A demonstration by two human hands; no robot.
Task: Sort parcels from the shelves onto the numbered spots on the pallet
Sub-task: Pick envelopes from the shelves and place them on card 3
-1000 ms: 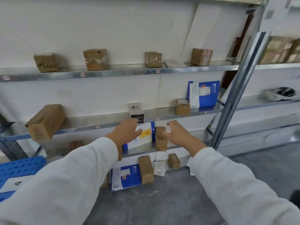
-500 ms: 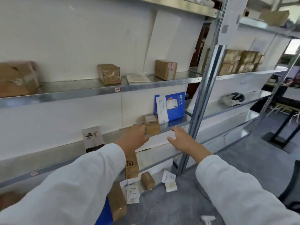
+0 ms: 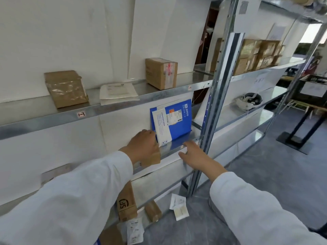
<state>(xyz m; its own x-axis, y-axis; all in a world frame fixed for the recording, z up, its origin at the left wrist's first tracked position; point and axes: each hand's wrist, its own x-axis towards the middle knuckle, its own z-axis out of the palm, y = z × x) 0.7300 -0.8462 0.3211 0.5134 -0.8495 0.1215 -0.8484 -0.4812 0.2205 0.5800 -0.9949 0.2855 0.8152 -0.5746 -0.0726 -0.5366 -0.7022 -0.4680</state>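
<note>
Cardboard parcel point(image 3: 153, 158) under the left hand point(image 3: 143, 147) — seemingly gripped — right hand point(image 3: 196, 157) spread alongside.

The left hand point(image 3: 144, 147) covers a small brown box point(image 3: 153, 159) on the shelf point(image 3: 175, 149), beside a blue envelope point(image 3: 174, 121); the right hand point(image 3: 196, 156) hovers open nearby.

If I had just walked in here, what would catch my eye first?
Probably the bright blue envelope standing upright on the middle shelf, the only strong colour among grey metal and brown cartons. Right in front of it, the left hand covers a small brown box at the shelf edge, while the right hand reaches in open beside it. Above, two cardboard boxes sit apart on the upper shelf.
</note>
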